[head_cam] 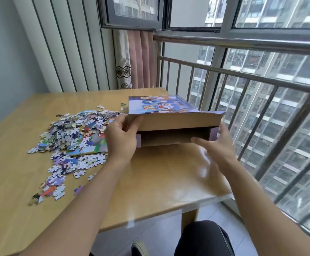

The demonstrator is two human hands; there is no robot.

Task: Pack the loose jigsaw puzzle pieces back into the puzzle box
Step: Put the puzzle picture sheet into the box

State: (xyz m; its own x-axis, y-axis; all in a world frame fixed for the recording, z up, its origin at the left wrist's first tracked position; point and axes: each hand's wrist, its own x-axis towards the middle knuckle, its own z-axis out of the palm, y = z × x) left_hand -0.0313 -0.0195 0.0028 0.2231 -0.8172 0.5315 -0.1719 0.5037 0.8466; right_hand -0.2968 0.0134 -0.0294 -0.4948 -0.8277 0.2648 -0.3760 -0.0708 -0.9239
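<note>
The puzzle box (176, 126) lies on the wooden table (159, 178), its printed top facing up and its near end flap lifted, so the brown cardboard inside shows. My left hand (121, 137) grips the box's left near corner, thumb on the raised flap. My right hand (217, 145) hovers with fingers spread just in front of the box's right near corner; it is blurred and holds nothing. A big heap of loose jigsaw pieces (76, 133) lies left of the box, with a colourful printed sheet (87, 147) partly under it.
A metal railing (242, 78) and window run along the table's right and far side. The table's near right edge drops off to the floor, where my dark-clad knee (204, 237) and a shoe (139, 248) show. A curtain (133, 60) hangs behind the table.
</note>
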